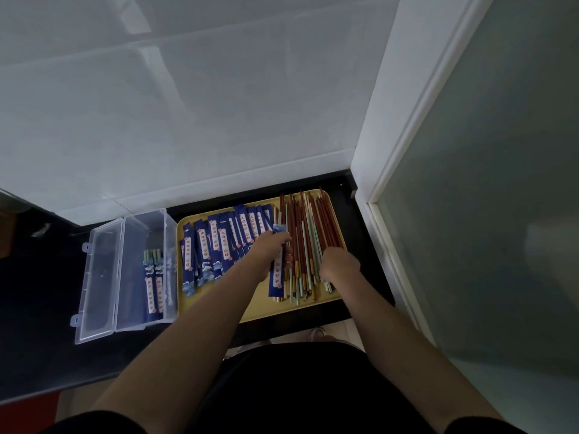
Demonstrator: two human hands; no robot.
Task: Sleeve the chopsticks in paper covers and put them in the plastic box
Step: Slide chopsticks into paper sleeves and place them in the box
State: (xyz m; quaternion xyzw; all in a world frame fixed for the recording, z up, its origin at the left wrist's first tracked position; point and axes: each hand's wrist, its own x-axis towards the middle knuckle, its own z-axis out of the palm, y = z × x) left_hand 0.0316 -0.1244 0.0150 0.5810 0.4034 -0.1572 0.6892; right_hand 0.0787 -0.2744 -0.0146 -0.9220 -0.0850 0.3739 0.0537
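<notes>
1. A yellow tray (250, 305) sits on the dark desk (37, 292), with blue paper covers (219, 242) heaped on its left half and loose chopsticks (308, 242) on its right.
2. Left of the tray, the clear plastic box (138, 270) lies open and holds sleeved chopsticks (154, 286).
3. The left hand (266, 245) reaches over the covers, its fingers pinching one blue cover (279, 270) at the pile's edge.
4. The right hand (340, 264) rests on the chopsticks, fingers curled; whether they grasp any cannot be told.

dark counter (37, 308), seemingly glossy, bears clear plastic box (125, 270) and yellow tray (250, 308).
</notes>
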